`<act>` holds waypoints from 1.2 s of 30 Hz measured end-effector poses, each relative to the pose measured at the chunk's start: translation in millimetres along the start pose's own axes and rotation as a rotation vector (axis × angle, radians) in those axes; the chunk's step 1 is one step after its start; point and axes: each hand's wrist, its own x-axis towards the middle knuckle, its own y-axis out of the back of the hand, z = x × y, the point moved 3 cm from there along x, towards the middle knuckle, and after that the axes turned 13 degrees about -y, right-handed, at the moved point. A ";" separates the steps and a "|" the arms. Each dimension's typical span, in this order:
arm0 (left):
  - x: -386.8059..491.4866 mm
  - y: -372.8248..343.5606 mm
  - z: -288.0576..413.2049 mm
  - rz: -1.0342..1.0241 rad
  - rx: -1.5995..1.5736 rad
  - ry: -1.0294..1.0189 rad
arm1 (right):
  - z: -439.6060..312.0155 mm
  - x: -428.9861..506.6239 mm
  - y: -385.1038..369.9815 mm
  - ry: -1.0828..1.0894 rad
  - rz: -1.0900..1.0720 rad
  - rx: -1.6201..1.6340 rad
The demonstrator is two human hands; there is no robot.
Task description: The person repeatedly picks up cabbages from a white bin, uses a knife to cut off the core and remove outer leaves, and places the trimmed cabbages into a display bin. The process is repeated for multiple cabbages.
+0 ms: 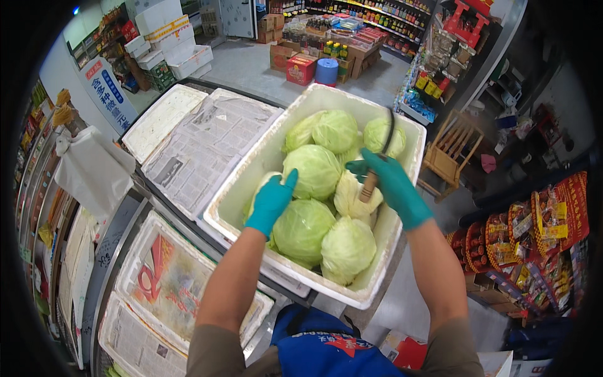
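Note:
A white foam box (pixel 235 179) holding several green cabbages stands before me. My left hand (pixel 273 200), in a teal glove, reaches over the box's left side, with its fingers against the left edge of a round cabbage (pixel 312 172). In my right hand (pixel 388 181), gloved alike, is a tool with a wooden handle (pixel 369 187) and a dark curved blade (pixel 390 132), the blade pointing away from me. Below the handle lies a paler cabbage with loose leaves (pixel 353 195). Two more cabbages (pixel 304 231) (pixel 348 249) lie at the near end.
Left of the box are newspaper-lined foam trays (pixel 207 141) on a dark-edged stand. Plastic bags (pixel 96 165) hang farther left. A foam tray with a printed sheet (pixel 176 278) is at the lower left. A wooden chair (pixel 450 155) and snack racks (pixel 518 235) stand to the right.

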 end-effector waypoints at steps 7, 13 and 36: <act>20.8 -31.2 -13.4 -0.220 -0.066 0.172 | 20.2 130.4 -26.2 -0.224 0.235 -0.426; 22.4 -26.3 0.4 -0.292 -0.137 0.263 | 40.1 154.3 -22.7 -0.332 0.299 -0.733; 12.8 36.1 25.0 0.294 -1.254 -0.074 | -6.1 13.1 -102.6 0.163 0.506 -0.469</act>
